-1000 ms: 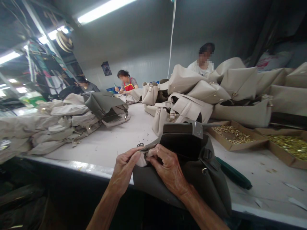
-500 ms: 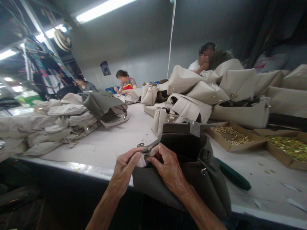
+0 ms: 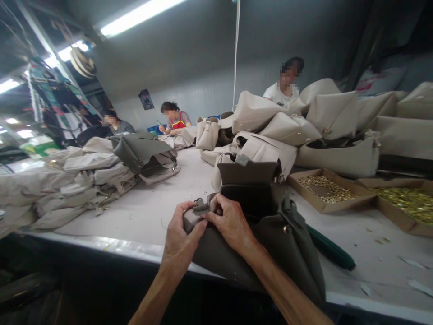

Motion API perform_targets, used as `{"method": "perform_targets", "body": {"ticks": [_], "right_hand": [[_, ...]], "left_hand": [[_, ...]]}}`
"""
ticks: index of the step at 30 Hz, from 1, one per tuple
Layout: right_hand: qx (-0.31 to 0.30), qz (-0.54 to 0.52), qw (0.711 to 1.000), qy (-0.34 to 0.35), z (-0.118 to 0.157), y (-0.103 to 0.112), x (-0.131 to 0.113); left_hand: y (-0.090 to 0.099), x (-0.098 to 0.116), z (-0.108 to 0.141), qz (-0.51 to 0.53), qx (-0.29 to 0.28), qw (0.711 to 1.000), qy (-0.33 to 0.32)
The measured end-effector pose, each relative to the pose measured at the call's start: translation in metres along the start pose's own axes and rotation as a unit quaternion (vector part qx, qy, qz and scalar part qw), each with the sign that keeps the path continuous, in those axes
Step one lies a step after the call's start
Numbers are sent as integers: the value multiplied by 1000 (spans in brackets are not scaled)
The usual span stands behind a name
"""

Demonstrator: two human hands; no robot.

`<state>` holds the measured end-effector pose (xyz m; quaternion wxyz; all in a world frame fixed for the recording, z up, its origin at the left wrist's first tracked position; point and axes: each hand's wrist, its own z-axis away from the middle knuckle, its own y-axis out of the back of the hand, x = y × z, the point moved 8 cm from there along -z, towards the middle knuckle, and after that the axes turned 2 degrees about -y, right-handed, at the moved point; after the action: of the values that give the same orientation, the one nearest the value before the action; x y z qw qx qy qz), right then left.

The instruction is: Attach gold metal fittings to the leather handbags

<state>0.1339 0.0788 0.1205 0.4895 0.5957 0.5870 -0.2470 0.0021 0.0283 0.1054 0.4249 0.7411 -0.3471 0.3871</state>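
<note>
Head view: dark bag (image 3: 270, 243) lies on the tabletop (image 3: 152, 212) edge, mouth facing away.
Left hand (image 3: 181, 239): fingers pinch the bag's corner tab (image 3: 200, 208), likely steadying it.
Right hand (image 3: 230, 223): fingers clamped on the same tab.
Around: pale bags (image 3: 270, 131) behind; rivet trays (image 3: 324, 189) right; green tool (image 3: 329, 248) beside the bag.

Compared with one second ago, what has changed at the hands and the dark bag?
The dark bag was gathered: its flap now stands squarer and higher. The left hand and right hand closed tighter together on the bag's corner strap with its metal ring. The trays of brass pieces and the piles of pale bags stayed put.
</note>
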Motion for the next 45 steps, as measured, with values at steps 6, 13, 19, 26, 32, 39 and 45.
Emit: {"method": "perform_targets", "body": {"ticks": [6, 13, 19, 26, 32, 39, 45], "right_hand": [[-48, 76, 995, -33, -9, -1, 7], [-12, 243, 970, 17, -3, 18, -39], [119, 448, 873, 153, 52, 108, -110], [150, 547, 823, 23, 110, 192, -6], [48, 574, 816, -51, 128, 173, 74], [94, 379, 911, -134, 135, 218, 72], [47, 139, 978, -149, 173, 219, 26]], "left_hand": [[-3, -10, -4, 13, 34, 999, 39], [1, 13, -13, -75, 13, 997, -19], [32, 24, -39, -78, -17, 997, -23], [-4, 63, -45, -105, -280, 949, -95], [-107, 105, 16, -142, -515, 826, -178], [-164, 111, 32, -161, -548, 776, -267], [-167, 108, 22, -159, -552, 784, -235]]}}
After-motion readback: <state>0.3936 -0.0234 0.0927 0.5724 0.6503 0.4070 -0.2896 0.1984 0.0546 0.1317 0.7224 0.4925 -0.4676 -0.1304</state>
